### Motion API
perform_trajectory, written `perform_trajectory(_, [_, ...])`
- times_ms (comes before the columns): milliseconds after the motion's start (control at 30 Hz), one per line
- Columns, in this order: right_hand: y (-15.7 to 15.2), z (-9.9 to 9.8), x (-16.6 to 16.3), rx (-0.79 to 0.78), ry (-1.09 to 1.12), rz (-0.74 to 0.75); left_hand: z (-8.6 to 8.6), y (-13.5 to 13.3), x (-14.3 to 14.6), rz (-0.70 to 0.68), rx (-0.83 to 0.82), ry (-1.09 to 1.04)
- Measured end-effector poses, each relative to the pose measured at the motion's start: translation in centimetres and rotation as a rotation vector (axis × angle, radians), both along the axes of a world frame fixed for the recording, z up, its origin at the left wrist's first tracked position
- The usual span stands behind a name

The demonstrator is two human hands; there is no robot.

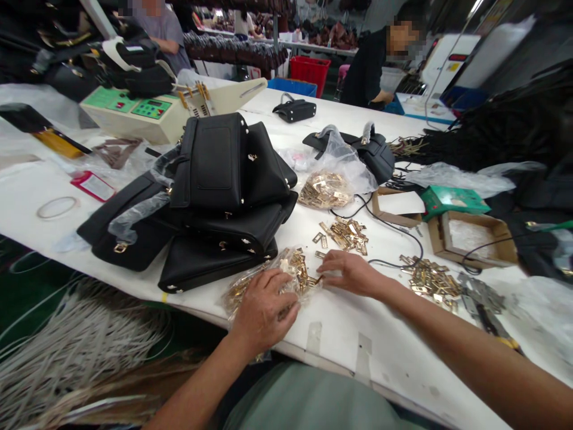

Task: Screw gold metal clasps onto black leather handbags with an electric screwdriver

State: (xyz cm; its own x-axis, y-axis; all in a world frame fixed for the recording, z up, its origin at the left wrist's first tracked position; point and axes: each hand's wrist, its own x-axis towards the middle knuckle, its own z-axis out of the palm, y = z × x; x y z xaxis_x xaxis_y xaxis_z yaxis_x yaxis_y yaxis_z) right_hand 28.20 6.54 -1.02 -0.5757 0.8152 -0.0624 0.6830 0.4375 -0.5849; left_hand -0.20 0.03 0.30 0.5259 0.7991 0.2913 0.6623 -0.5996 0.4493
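My left hand (266,307) is closed on a clear plastic bag (237,292) of small gold metal plates at the table's near edge. Its fingers lie over the bag, near the mouth. Gold plates (301,266) show at the opening, on the right side. My right hand (347,272) is beside that opening, its fingers curved and apart, the tips close to the plates. Whether the fingertips touch a plate is hard to make out. A loose pile of gold plates (347,233) lies just beyond my right hand, and another pile (432,278) is off to its right.
Black handbags (219,161) are stacked left of centre, beyond my left hand. Behind the piles sit a filled plastic bag (326,190) and cardboard boxes (501,242). Pliers (486,313) and a black cable (403,230) lie right. A machine (134,113) stands back left; a person (371,65) works across the table.
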Motion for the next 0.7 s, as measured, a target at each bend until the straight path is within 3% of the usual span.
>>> perform_trajectory(67, [-0.5,-0.2,-0.5,-0.02,-0.051,0.075,0.1,0.0,-0.1,-0.025,0.01,0.005])
perform_trajectory(133, [-0.4,-0.4,-0.5,-0.007,-0.102,0.06,0.1,-0.1,-0.1,-0.049,0.015,0.012])
perform_trajectory(233, [0.4,-0.4,0.0,0.036,-0.187,-0.079,0.1,-0.2,-0.2,-0.065,0.01,0.027])
perform_trajectory(333, [1.1,-0.3,-0.1,0.179,-0.217,-0.275,-0.1,-0.1,-0.1,-0.065,0.0,0.025])
perform_trajectory(500, [2.2,-0.9,-1.1,0.221,-0.217,-0.184,-0.2,-0.2,-0.1,-0.073,-0.013,0.02])
perform_trajectory(633, [2.6,-0.5,-0.7,0.295,-0.208,-0.386,0.0,-0.2,-0.1,-0.079,-0.015,0.063])
perform_trajectory(700, [1.9,0.0,-1.0,0.245,-0.11,-0.337,0.1,-0.1,0.0,-0.091,-0.021,0.087])
